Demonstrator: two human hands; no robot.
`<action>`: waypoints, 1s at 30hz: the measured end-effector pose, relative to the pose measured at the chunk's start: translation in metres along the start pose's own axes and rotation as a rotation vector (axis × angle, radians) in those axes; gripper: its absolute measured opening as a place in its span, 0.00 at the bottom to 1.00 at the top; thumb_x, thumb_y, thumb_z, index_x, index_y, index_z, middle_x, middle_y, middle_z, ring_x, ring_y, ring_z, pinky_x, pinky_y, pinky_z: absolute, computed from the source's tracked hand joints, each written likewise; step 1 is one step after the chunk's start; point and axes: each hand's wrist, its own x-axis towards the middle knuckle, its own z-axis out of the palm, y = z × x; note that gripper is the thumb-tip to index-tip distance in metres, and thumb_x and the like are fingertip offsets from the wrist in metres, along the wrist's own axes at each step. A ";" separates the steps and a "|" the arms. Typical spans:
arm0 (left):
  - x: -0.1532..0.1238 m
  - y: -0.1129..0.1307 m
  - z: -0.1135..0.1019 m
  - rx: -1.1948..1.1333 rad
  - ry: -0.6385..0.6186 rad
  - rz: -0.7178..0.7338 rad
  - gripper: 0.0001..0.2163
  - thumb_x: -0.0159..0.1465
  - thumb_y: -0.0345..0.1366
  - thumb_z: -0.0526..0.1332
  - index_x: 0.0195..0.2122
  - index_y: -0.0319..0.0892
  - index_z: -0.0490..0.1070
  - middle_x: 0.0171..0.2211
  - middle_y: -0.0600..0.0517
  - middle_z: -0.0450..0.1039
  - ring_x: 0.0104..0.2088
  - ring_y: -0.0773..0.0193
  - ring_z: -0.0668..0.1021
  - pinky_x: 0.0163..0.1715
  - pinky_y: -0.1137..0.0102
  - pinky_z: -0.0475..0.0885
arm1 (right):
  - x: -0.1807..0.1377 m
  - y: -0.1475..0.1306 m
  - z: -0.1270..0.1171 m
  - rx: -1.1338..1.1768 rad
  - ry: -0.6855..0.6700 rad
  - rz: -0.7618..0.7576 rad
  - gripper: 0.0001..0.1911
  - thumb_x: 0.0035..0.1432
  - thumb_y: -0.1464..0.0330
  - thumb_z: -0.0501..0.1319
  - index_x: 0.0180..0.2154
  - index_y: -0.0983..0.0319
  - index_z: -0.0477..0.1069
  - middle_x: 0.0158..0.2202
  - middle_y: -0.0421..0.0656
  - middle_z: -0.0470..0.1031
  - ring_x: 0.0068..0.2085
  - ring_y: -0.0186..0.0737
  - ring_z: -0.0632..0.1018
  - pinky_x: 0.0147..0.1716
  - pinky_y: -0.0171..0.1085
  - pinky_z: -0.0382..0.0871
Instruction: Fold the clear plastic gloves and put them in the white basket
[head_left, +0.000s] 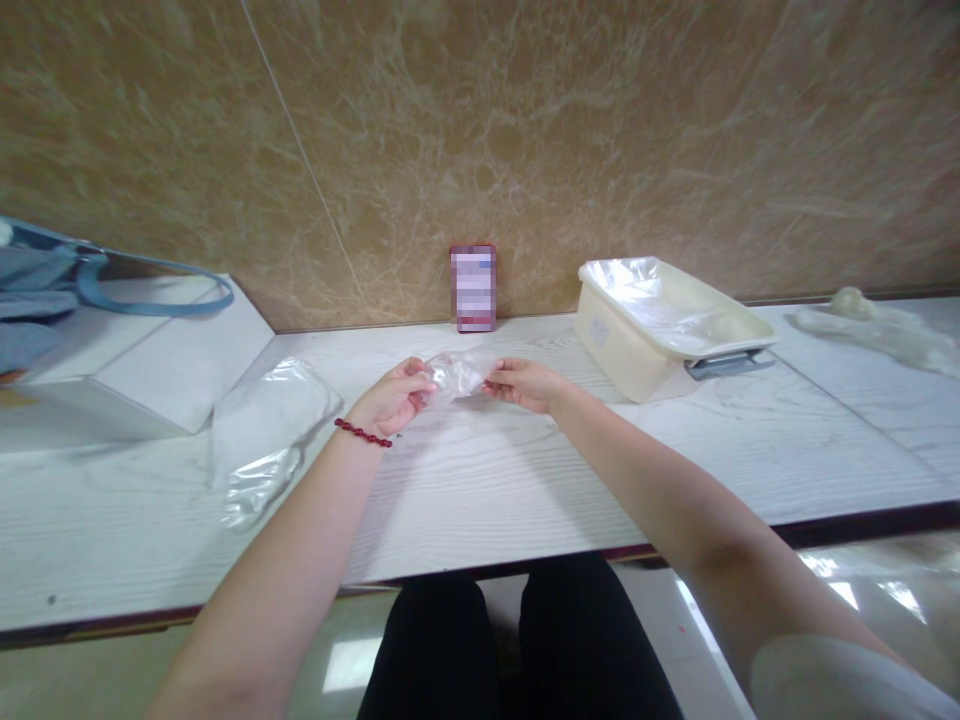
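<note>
Between my two hands, over the middle of the table, is a crumpled clear plastic bag (459, 376). My left hand (397, 395) is closed on its left end, thumb against fingers, with a dark red bead bracelet at the wrist. At the opposite end, my right hand (523, 384) pinches the bag between thumb and fingers. Whether anything lies inside the bag I cannot tell. Left of my left forearm, a flat stack of clear plastic bags (274, 425) rests on the table.
A cream plastic bin (630, 350) with grey handle and clear plastic inside stands right. A phone (473, 290) leans on the marble wall. White boxes (172, 350) with a blue strapped bag (37, 290) are left. More plastic (885, 335) lies far right on the white wood-grain table (487, 500).
</note>
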 end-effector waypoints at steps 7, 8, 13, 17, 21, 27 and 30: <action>-0.001 0.002 0.000 0.019 -0.046 -0.058 0.13 0.43 0.15 0.56 0.24 0.40 0.62 0.23 0.58 0.68 0.21 0.73 0.72 0.19 0.80 0.67 | -0.002 -0.005 -0.001 0.013 -0.058 -0.010 0.09 0.47 0.78 0.60 0.32 0.65 0.65 0.27 0.39 0.71 0.29 0.27 0.73 0.30 0.26 0.71; -0.001 0.002 -0.001 0.017 -0.057 -0.066 0.13 0.43 0.15 0.56 0.24 0.39 0.63 0.24 0.58 0.68 0.22 0.73 0.72 0.20 0.80 0.67 | -0.003 -0.006 -0.001 0.010 -0.087 0.012 0.07 0.47 0.78 0.60 0.32 0.65 0.65 0.28 0.40 0.71 0.29 0.26 0.73 0.30 0.25 0.70; -0.001 0.003 -0.002 0.039 -0.046 -0.105 0.14 0.43 0.14 0.55 0.25 0.39 0.63 0.24 0.56 0.69 0.22 0.72 0.73 0.21 0.80 0.68 | -0.005 -0.008 0.000 -0.043 -0.089 0.055 0.01 0.49 0.75 0.59 0.27 0.66 0.66 0.23 0.39 0.69 0.24 0.25 0.70 0.25 0.24 0.68; -0.002 0.004 -0.002 0.077 -0.038 -0.121 0.14 0.43 0.14 0.55 0.25 0.40 0.62 0.22 0.57 0.68 0.21 0.71 0.73 0.20 0.79 0.68 | -0.004 -0.007 0.001 -0.135 -0.019 0.002 0.04 0.48 0.72 0.60 0.24 0.65 0.65 0.18 0.35 0.64 0.20 0.23 0.65 0.19 0.23 0.62; -0.003 0.004 -0.002 0.116 -0.034 -0.114 0.14 0.43 0.15 0.55 0.26 0.40 0.63 0.20 0.57 0.67 0.20 0.71 0.73 0.20 0.78 0.68 | -0.002 -0.005 0.003 -0.212 0.042 -0.116 0.06 0.46 0.71 0.60 0.24 0.65 0.64 0.20 0.36 0.65 0.21 0.23 0.65 0.17 0.23 0.58; -0.002 0.001 0.002 0.218 -0.004 -0.193 0.14 0.44 0.16 0.53 0.29 0.35 0.69 0.24 0.50 0.72 0.22 0.70 0.74 0.22 0.77 0.69 | -0.006 -0.004 0.008 -0.302 0.070 -0.123 0.21 0.48 0.73 0.58 0.44 0.57 0.57 0.22 0.34 0.69 0.23 0.30 0.72 0.22 0.28 0.66; -0.001 0.000 0.002 0.230 -0.013 -0.237 0.17 0.44 0.16 0.52 0.33 0.34 0.70 0.27 0.48 0.73 0.24 0.68 0.75 0.25 0.75 0.70 | -0.009 -0.005 0.010 -0.379 0.015 -0.161 0.29 0.50 0.73 0.56 0.51 0.51 0.50 0.22 0.34 0.69 0.24 0.31 0.74 0.21 0.29 0.67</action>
